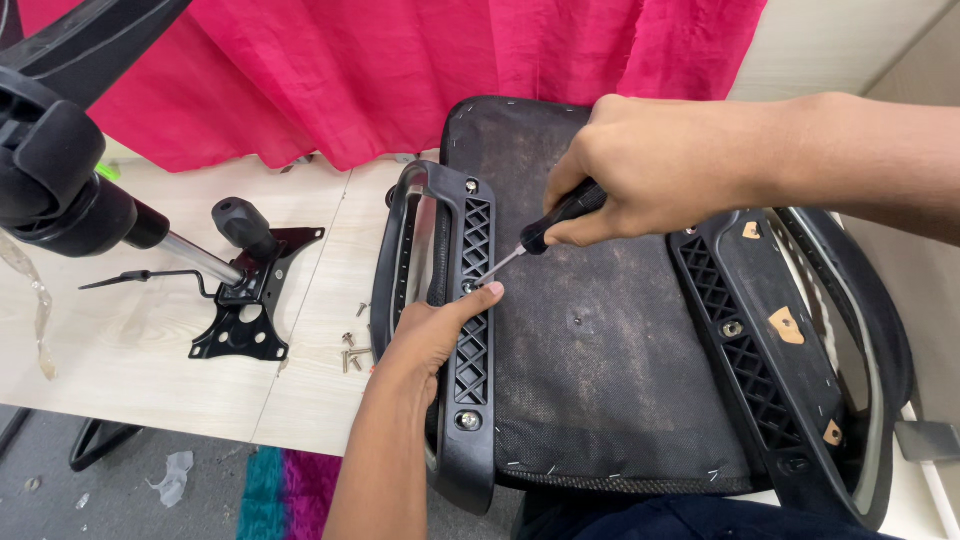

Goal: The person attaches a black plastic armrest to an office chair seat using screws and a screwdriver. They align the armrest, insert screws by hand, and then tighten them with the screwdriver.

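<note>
Overturned black fabric-covered chair seat (pixel 600 350) lying on a pale wooden tabletop (pixel 130 350). Right hand (pixel 650 165) clenched around the black-handled screwdriver (pixel 555 225) — tip set at a screw in the black plastic lattice armrest bracket (pixel 473 330). Left hand (pixel 435 335) grips that bracket, thumb beside the tip. Loose metal screws (pixel 352 352) lie near the black metal tilt plate (pixel 245 315).
</note>
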